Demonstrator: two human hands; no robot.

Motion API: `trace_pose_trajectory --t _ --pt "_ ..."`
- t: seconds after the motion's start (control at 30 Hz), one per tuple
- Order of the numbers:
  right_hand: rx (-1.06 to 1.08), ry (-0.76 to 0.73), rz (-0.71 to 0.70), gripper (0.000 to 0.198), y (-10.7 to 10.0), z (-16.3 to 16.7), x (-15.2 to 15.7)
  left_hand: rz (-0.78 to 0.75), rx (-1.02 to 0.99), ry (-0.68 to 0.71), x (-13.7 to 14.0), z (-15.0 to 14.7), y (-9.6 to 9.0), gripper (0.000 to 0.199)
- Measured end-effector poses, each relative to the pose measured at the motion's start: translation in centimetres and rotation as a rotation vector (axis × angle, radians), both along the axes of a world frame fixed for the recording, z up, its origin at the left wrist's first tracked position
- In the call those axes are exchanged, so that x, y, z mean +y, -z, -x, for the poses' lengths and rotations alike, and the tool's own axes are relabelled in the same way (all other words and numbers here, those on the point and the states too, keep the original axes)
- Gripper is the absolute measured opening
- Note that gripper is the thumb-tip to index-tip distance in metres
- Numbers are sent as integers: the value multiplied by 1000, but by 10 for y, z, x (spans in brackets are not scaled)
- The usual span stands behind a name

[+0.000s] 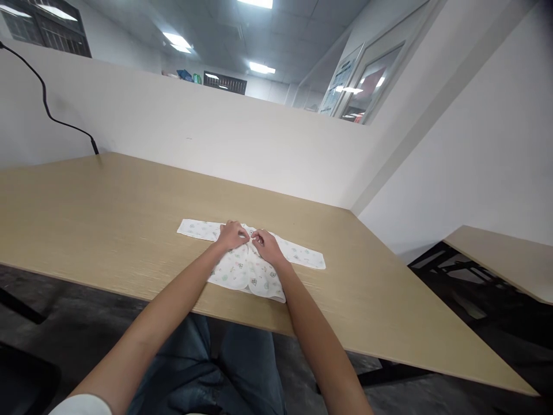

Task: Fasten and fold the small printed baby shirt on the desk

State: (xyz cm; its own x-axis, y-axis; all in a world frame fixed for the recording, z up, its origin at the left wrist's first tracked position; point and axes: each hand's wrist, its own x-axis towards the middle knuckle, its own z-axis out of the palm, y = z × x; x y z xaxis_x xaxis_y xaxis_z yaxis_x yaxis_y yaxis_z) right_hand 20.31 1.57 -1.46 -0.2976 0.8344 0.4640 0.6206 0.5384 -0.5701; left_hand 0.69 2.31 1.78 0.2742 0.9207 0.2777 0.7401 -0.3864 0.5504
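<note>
A small white baby shirt [246, 271] with a scattered print lies on the table, its two sleeves spread out to the left and right. Near the neck, my left hand [234, 235] pinches the front of the shirt between thumb and fingers. Close beside it, my right hand [265, 245] pinches the fabric at the same spot, the fingertips of both hands almost meeting. What exactly lies between the fingertips is too small to make out. The shirt's lower hem curves apart at the middle, toward the table's front edge.
The wooden table [129, 219] meets a low white partition [216, 138] at the back. A black cable [45, 98] comes down over the partition at the left. Another table [510, 259] stands at the right, and a dark chair [26, 377] is at the lower left.
</note>
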Motion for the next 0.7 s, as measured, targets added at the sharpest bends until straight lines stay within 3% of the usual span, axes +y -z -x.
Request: trace_pose_trajectory --t 0.37,0.7 --pt "18 5 -28 18 2 -2 3 -26 7 1 1 0 2 16" --pt "-110 76 4 25 -4 -2 0 -44 47 49 -2 2 0 20"
